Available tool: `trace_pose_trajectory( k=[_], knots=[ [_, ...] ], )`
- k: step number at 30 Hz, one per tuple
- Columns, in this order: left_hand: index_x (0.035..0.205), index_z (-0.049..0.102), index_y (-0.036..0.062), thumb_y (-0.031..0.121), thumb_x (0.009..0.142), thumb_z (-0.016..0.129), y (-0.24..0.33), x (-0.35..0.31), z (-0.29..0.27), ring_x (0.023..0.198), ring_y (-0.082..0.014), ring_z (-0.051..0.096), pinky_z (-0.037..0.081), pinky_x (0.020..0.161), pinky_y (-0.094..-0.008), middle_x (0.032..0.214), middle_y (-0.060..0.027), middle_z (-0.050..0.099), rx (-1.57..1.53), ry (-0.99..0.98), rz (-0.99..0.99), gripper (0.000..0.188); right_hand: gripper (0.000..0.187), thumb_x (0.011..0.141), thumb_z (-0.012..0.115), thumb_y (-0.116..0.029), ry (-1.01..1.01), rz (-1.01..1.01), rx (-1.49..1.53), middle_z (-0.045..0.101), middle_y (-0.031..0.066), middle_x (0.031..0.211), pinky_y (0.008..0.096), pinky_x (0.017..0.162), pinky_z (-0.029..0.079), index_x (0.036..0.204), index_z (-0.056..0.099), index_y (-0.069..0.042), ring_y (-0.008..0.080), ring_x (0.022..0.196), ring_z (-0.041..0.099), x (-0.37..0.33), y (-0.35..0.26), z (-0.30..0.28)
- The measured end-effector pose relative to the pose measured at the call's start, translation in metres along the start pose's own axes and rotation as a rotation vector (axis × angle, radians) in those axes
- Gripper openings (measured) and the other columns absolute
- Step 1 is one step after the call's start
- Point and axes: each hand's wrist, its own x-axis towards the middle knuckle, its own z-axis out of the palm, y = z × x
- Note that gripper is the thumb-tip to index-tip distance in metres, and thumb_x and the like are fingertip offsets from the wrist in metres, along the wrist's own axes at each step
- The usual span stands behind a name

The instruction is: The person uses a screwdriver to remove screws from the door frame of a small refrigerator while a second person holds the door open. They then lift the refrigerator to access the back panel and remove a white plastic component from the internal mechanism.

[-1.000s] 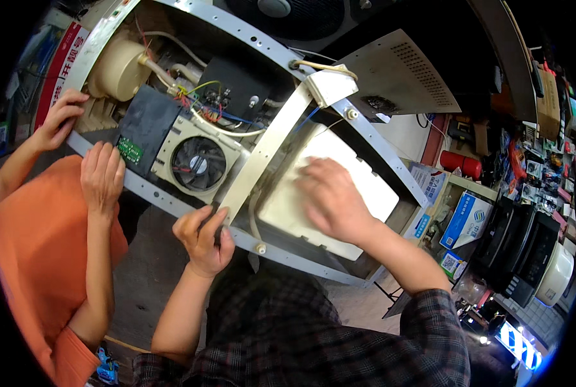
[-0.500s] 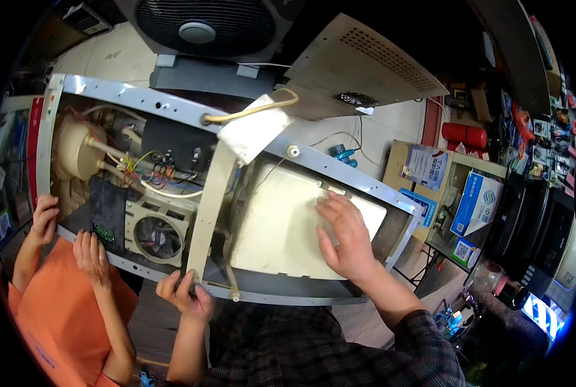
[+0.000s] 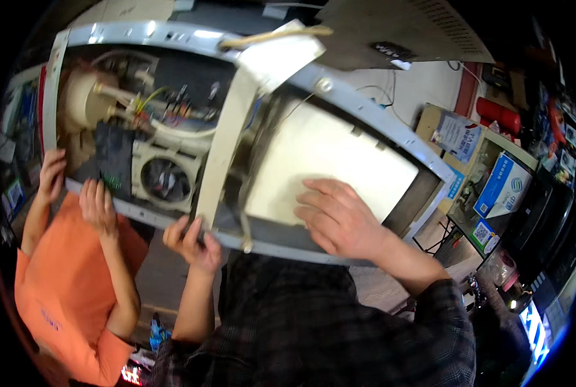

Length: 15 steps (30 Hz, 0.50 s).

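In front of me lies an opened appliance with a long metal frame (image 3: 391, 131), its inside showing. My left hand (image 3: 194, 244) is closed on the near rail, thumb and fingers at the lower end of the beige crossbar (image 3: 223, 151). Flat on the white box (image 3: 339, 151) inside the right half rests my right hand (image 3: 342, 219), fingers stretched and holding nothing. The left half shows a cooling fan (image 3: 165, 179) in a beige housing, bundled wires (image 3: 156, 109) and a cream round tank (image 3: 83, 99). A folded white plate (image 3: 281, 59) tops the crossbar's far end.
A co-worker in an orange shirt (image 3: 81, 264) stands at my left, both hands (image 3: 99, 209) on the near rail. Beyond the frame leans a perforated metal panel (image 3: 365, 32). On the right are a cardboard box (image 3: 429, 122), a red cylinder (image 3: 497, 115) and a blue-and-white box (image 3: 502, 187).
The whole view has shifted, so the appliance sits higher in the picture. My right hand has slid left and nearer across the white box. My left hand stays at the near rail.
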Motion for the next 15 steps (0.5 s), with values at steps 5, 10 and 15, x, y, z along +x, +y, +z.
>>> trace_pose_trajectory(
  k=[5,10,15],
  knots=[
    [0.135,0.066,0.0066,0.023,0.102,0.061,0.001,0.004,0.006,0.126,-0.0320,0.045,0.036,0.111,-0.0473,0.137,-0.0133,0.052,-0.068,0.052,0.023,0.037,0.037,0.086,0.074,-0.012,-0.170,-0.177,-0.111,0.067,0.0176,0.128,0.0537,0.115,0.046,0.121,0.068,-0.002,0.0387,0.136,0.059,0.047,-0.013,0.014],
    [0.130,0.072,0.0094,0.017,0.097,0.066,0.004,0.005,0.011,0.124,-0.0323,0.049,0.038,0.108,-0.0447,0.135,-0.0129,0.057,-0.115,0.125,0.007,0.035,0.023,0.094,0.064,-0.020,-0.385,-0.232,-0.322,0.073,0.0157,0.111,0.0516,0.114,0.045,0.106,0.072,-0.002,0.0331,0.111,0.067,0.107,-0.011,0.028],
    [0.132,0.072,0.0116,0.014,0.095,0.066,0.006,0.009,0.013,0.124,-0.0308,0.047,0.038,0.109,-0.0438,0.134,-0.0097,0.056,-0.178,0.157,0.024,0.038,0.044,0.102,0.051,-0.036,-0.786,-0.138,-0.624,0.076,0.0193,0.114,0.0546,0.115,0.043,0.104,0.078,-0.001,0.0362,0.113,0.070,0.134,-0.008,0.058]
  ],
)
